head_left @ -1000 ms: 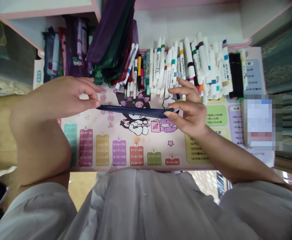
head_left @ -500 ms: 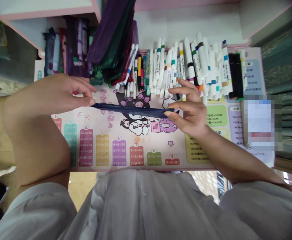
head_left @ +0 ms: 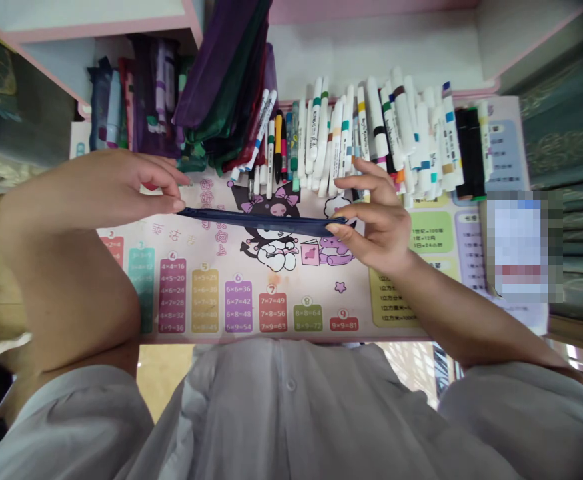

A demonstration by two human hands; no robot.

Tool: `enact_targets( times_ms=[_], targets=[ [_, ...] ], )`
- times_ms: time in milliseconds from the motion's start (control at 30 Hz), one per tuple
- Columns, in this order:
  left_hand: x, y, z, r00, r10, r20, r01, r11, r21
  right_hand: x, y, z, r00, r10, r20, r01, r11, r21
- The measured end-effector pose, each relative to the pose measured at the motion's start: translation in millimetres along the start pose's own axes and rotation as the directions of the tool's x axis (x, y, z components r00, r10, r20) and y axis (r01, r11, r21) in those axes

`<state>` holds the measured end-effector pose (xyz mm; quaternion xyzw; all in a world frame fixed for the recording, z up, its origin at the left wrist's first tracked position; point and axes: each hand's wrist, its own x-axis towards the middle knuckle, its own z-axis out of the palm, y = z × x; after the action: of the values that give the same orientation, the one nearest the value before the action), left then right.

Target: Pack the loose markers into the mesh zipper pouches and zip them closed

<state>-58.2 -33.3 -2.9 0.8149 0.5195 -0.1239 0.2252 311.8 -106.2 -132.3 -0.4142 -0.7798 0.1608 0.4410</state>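
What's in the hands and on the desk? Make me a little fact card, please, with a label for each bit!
Left hand: pinching one end of a dark blue pouch
Right hand: pinching the other end
Pouch: long, thin, stretched between both hands
Markers: lots, mostly white, in a row beyond the pouch
Pile of pouches: purple, green and red, left of most markers
Mat: cartoon characters, times tables

Desk, pale pink printed top, below my left hand and right hand. White shelf, pink edges, beyond both. Grey-green patterned curtain well right of my right hand. Yellowish floor nearer me than my left hand, past desk edge. Light soft.
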Motion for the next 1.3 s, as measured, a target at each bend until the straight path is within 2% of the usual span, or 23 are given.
enact_targets(
  times_ms=[267, 600, 1033, 1133, 1300],
  targets=[
    [0.0, -0.1, -1.7, 0.999, -0.022, 0.026, 0.023, 1.000, -0.014, -0.1, 0.4, -0.8, 1.000, -0.031, 0.003, 0.031, 0.999, 0.008],
    [-1.6, -13.6, -2.9, 0.999, 0.038, 0.036, -0.038, 0.999, 0.010, -0.1, 0.9, 1.4, 0.999, -0.044, -0.010, 0.045, 0.999, 0.030],
    [0.9, -16.6, -2.7, 0.993, 0.092, 0.077, -0.092, 0.996, 0.000, 0.7, 0.2, 0.5, 1.000, -0.027, 0.010, 0.027, 1.000, 0.005],
    [-2.1, -18.2, -2.9, 0.996, 0.074, 0.039, -0.075, 0.997, 0.023, 0.2, 1.7, 1.4, 0.999, -0.037, 0.004, 0.036, 0.999, 0.024],
    [-11.8, 1.9, 0.9, 0.978, 0.207, -0.041, -0.208, 0.978, -0.027, 2.0, 0.1, 1.9, 0.997, -0.074, -0.005, 0.074, 0.996, 0.046]
  ],
)
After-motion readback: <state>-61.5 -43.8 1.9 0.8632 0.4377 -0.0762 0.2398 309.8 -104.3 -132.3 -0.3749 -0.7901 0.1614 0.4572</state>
